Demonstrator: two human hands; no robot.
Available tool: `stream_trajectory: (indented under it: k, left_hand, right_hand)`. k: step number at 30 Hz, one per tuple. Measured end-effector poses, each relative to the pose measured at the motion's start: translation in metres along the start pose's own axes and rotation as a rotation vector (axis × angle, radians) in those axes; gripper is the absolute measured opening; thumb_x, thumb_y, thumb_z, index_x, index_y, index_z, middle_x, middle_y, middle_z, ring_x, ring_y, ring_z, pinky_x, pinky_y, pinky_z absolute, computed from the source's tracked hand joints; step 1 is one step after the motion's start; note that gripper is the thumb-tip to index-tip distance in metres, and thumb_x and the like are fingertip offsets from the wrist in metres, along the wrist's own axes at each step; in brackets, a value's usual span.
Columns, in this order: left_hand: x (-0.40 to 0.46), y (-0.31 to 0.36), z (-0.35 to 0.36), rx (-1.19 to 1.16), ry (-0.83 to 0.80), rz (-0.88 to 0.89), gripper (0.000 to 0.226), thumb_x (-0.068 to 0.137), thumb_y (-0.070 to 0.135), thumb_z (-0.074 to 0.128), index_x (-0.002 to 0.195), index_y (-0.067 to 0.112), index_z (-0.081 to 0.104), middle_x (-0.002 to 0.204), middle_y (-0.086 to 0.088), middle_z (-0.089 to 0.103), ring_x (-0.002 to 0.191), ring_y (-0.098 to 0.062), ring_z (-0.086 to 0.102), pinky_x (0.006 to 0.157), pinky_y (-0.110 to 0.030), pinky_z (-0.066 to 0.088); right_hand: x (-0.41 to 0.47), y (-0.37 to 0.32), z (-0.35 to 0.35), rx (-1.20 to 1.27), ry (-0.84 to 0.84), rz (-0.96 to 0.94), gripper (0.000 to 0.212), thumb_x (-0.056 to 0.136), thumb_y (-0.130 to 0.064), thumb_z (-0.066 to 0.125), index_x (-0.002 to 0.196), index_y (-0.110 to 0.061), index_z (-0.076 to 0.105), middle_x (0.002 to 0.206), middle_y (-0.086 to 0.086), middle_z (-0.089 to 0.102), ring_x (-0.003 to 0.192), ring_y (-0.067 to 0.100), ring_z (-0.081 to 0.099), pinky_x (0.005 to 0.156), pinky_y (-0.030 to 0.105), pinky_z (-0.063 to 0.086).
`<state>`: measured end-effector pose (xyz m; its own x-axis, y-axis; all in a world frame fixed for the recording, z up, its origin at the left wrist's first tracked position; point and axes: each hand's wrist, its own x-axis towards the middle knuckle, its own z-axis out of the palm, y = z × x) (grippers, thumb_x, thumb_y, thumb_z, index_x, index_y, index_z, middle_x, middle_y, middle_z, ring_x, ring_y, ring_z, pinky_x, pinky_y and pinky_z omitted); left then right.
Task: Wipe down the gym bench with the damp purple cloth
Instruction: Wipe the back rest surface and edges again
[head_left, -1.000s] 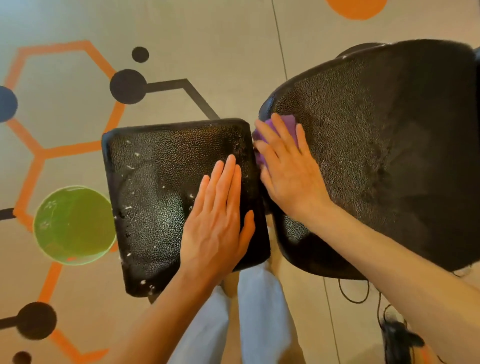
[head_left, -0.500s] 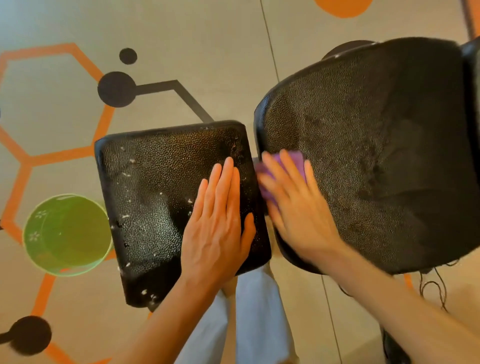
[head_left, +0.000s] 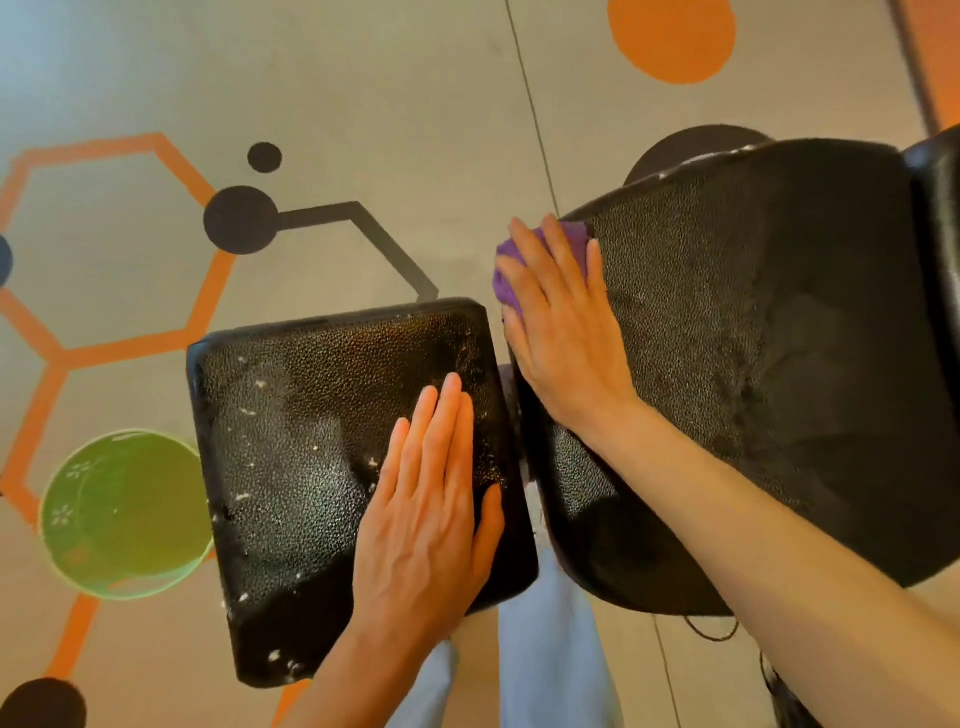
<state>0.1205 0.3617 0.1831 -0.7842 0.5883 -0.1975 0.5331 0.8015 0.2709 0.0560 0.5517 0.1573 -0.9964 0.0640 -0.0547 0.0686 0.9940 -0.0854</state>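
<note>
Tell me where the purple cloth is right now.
In the head view the cloth sits just right of centre, under the right hand's fingers, on the far left corner of the larger bench pad.

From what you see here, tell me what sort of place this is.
Probably a gym: two black textured pads of a bench, seat pad and back pad, stand on a floor painted with orange hexagons.

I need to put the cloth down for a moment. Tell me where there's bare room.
Free: the seat pad left of the left hand, and the back pad right of the right hand. Crowded: the gap between the pads, where the purple cloth and both hands sit. The green bowl takes the floor at left.
</note>
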Motion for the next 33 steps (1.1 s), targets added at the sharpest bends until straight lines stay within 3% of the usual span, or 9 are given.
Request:
stream_trajectory:
  k: [6,11,19,26,29,33]
  left_hand:
    - [0.013,0.007,-0.007,-0.115,0.000,-0.047,0.073,0.093,0.039,0.042,0.155,0.007,0.019,0.165,-0.009,0.010,0.153,-0.024,0.007,0.123,-0.037,0.005]
    - [0.059,0.024,-0.012,-0.130,0.051,-0.080,0.071,0.095,0.038,0.043,0.155,0.007,0.019,0.164,-0.011,0.013,0.153,-0.023,0.004,0.124,-0.038,0.005]
    - [0.136,0.067,-0.021,-0.183,0.080,-0.104,0.071,0.098,0.040,0.040,0.156,0.010,0.014,0.165,-0.009,0.010,0.153,-0.021,0.003,0.124,-0.039,0.009]
    - [0.191,0.105,-0.019,-0.241,0.065,-0.120,0.071,0.098,0.050,0.030,0.157,0.018,0.007,0.166,-0.001,0.003,0.153,-0.014,-0.003,0.123,-0.036,0.004]
    - [0.216,0.116,-0.019,-0.307,0.078,-0.155,0.071,0.096,0.055,0.022,0.156,0.024,0.002,0.165,0.005,-0.004,0.152,-0.009,-0.010,0.121,-0.035,0.001]
    - [0.247,0.118,-0.020,-0.348,0.104,-0.198,0.068,0.099,0.055,0.019,0.156,0.022,0.007,0.165,0.005,-0.002,0.151,-0.007,-0.010,0.122,-0.035,0.001]
  right_hand:
    - [0.004,0.009,-0.002,0.300,0.104,-0.060,0.034,0.097,-0.010,0.038,0.125,-0.002,0.055,0.146,0.013,0.044,0.144,0.030,0.024,0.120,0.051,0.009]
    - [0.006,0.027,-0.017,0.569,0.128,-0.034,0.036,0.097,-0.013,0.036,0.127,-0.002,0.055,0.141,0.011,0.047,0.143,0.025,0.028,0.120,0.048,0.011]
    - [0.007,0.106,-0.044,0.539,0.184,0.038,0.037,0.097,-0.010,0.043,0.131,-0.003,0.052,0.143,0.011,0.047,0.143,0.022,0.030,0.120,0.047,0.016]
    - [0.007,0.178,-0.061,0.646,0.177,0.262,0.040,0.100,-0.023,0.036,0.136,-0.013,0.048,0.146,0.000,0.044,0.144,0.007,0.024,0.122,0.033,0.010]
    - [0.007,0.212,-0.067,0.762,0.267,0.427,0.033,0.100,-0.017,0.042,0.133,-0.021,0.049,0.144,-0.011,0.044,0.142,0.005,0.029,0.119,0.027,0.019]
    - [0.007,0.262,-0.075,0.807,0.357,0.628,0.034,0.101,-0.017,0.041,0.133,-0.017,0.053,0.138,-0.012,0.052,0.135,-0.002,0.037,0.113,0.015,0.028]
